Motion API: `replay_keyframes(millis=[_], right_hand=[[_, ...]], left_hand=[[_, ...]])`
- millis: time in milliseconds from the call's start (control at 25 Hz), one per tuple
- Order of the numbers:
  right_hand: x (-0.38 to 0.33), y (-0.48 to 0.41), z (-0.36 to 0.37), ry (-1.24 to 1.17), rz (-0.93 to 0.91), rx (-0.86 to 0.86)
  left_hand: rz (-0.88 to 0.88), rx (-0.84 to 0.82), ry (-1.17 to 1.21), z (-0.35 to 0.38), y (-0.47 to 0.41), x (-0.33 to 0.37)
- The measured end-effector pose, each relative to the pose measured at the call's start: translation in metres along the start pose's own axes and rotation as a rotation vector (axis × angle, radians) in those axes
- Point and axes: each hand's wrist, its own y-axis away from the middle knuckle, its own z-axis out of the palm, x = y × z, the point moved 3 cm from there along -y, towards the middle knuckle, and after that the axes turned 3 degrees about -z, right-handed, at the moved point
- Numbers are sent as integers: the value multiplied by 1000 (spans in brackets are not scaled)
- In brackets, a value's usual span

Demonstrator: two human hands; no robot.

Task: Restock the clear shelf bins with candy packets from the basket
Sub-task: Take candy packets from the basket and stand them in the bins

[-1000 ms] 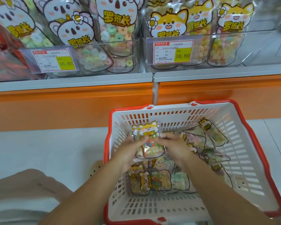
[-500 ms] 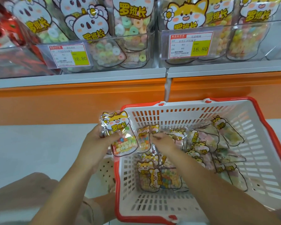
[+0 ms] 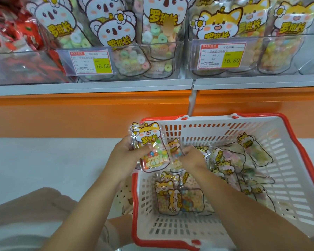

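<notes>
Over the far left corner of the basket (image 3: pixel 207 131), the left hand (image 3: pixel 124 156) gripped a fox candy packet (image 3: pixel 151 153) by its side and the right hand (image 3: pixel 193 159) pinched a second packet (image 3: pixel 174 145), both likely light and slippery.

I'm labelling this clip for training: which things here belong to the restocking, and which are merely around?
Job: left hand gripping fox packet; right hand pinching second fox packet; basket; basket packets; fox bin.
Around: koala bin; red packets; price tags.
</notes>
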Motion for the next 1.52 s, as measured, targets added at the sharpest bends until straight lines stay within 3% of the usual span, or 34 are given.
replay_keyframes(millis=[80, 160, 240, 280, 400, 480, 600, 800, 920, 1080, 1200, 1520], right_hand=[[13, 11, -29, -179, 49, 101], [24, 26, -60, -620, 113, 107], [24, 39, -86, -1068, 90, -43], [22, 46, -96, -1149, 42, -145], [11, 64, -102, -999, -94, -273], [11, 73, -94, -786, -111, -180], [15, 83, -83, -663, -83, -104], [3, 98, -78, -909, -87, -210], [-7, 116, -79, -938, -157, -290], [-5, 127, -101, -1029, -178, -129], [-16, 142, -132, -941, -298, -9], [-78, 172, -230, -797, -589, -29]], left_hand=[[2, -34, -18, 9, -1, -2], [-8, -67, -69, 22, -1, -4], [-23, -90, -89, 36, -1, -4], [-31, -105, -69, 45, 0, -3], [-180, -168, 42, 70, 1, -4], [-313, -199, 156, 81, 7, -6], [-364, -285, 272, 92, 17, -5], [-211, -301, 214, 103, 21, 2], [-133, -273, 145, 111, 34, 13], [-115, -349, 40, 115, 49, 32], [-54, -437, 49, 119, 58, 57], [131, -559, 28, 125, 77, 168]])
